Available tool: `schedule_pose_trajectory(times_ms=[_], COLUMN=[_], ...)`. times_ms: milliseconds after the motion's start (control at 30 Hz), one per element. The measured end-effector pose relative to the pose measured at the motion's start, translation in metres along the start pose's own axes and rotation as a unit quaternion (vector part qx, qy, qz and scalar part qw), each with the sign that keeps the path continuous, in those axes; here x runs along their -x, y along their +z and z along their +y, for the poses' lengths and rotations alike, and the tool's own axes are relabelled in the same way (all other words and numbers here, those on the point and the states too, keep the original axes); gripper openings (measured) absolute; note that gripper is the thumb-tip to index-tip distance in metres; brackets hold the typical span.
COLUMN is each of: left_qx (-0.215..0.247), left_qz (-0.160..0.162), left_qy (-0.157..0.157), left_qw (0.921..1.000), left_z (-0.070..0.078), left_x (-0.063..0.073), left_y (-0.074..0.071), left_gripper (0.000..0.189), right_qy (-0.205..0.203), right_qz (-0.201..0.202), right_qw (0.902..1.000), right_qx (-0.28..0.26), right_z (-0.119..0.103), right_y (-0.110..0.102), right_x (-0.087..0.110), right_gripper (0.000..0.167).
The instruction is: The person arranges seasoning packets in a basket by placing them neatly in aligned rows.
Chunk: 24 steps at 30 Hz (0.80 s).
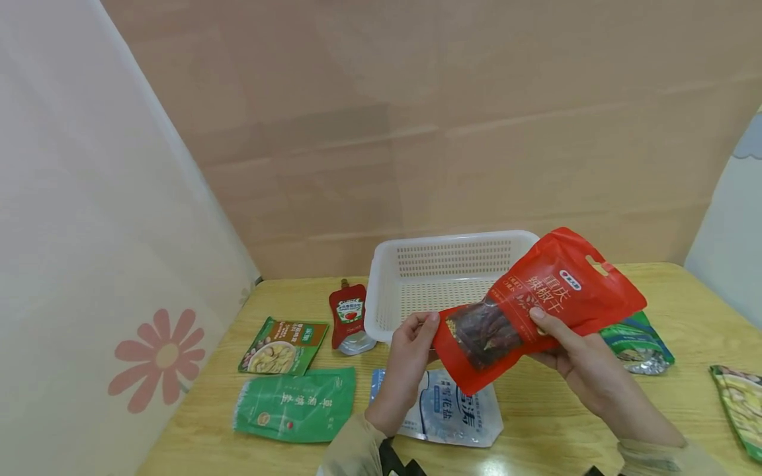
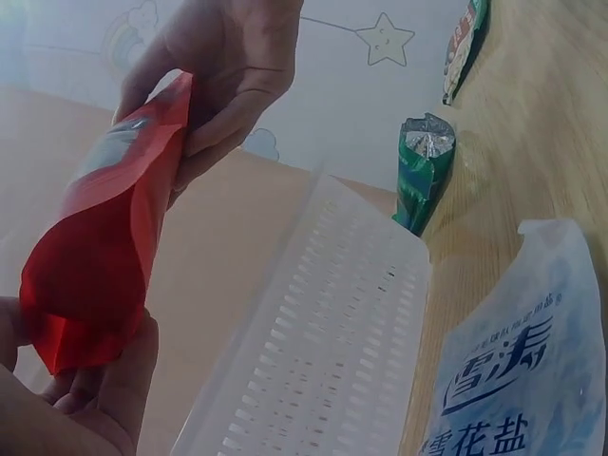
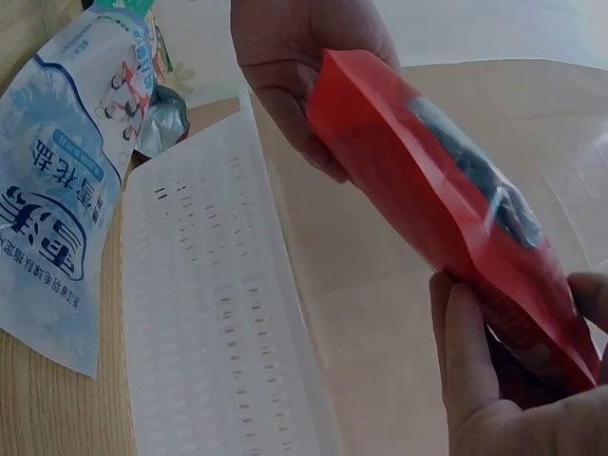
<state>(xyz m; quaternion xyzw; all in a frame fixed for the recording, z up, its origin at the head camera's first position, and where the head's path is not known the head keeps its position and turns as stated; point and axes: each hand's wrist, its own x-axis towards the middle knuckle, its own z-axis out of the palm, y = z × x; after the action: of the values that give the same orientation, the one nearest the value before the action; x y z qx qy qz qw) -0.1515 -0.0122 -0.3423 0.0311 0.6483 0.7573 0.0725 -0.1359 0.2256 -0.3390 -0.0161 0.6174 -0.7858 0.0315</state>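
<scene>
Both hands hold up a red bag of dried chillies [image 1: 536, 297], its dark contents showing through a clear window. My left hand [image 1: 411, 350] pinches the bag's lower left corner, thumb on the front. My right hand [image 1: 586, 370] grips the bag's right side, with the thumb across the printed front and the other fingers behind. Tilted, the bag overlaps the right part of a white plastic basket [image 1: 381, 291] in the head view. In the left wrist view, the bag [image 2: 104, 228] is seen edge-on between the two hands.
Beneath the hands lies a blue-white salt bag [image 1: 452, 410]. To the left are a green bag [image 1: 297, 406], a green-brown soup packet [image 1: 286, 347] and a red ketchup pouch [image 1: 348, 314]. On the right are a green packet [image 1: 639, 344] and another packet [image 1: 741, 403] at the table edge.
</scene>
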Motion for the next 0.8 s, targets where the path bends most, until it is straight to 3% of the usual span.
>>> schedule_pose_trajectory(times_ms=[200, 800], left_qx=[0.002, 0.005], left_qz=[0.003, -0.023], left_qy=[0.005, 0.001], left_qw=[1.0000, 0.9997], left_z=[-0.002, -0.009], left_x=[-0.001, -0.001], left_y=[-0.001, 0.000], left_gripper=[0.036, 0.034], right_qy=[0.025, 0.016], right_qz=[-0.007, -0.001], right_qw=[0.9995, 0.9996], right_qx=[0.018, 0.025], right_z=[-0.003, -0.003], right_y=[-0.005, -0.013], right_x=[0.001, 0.002], right_gripper=[0.028, 0.028])
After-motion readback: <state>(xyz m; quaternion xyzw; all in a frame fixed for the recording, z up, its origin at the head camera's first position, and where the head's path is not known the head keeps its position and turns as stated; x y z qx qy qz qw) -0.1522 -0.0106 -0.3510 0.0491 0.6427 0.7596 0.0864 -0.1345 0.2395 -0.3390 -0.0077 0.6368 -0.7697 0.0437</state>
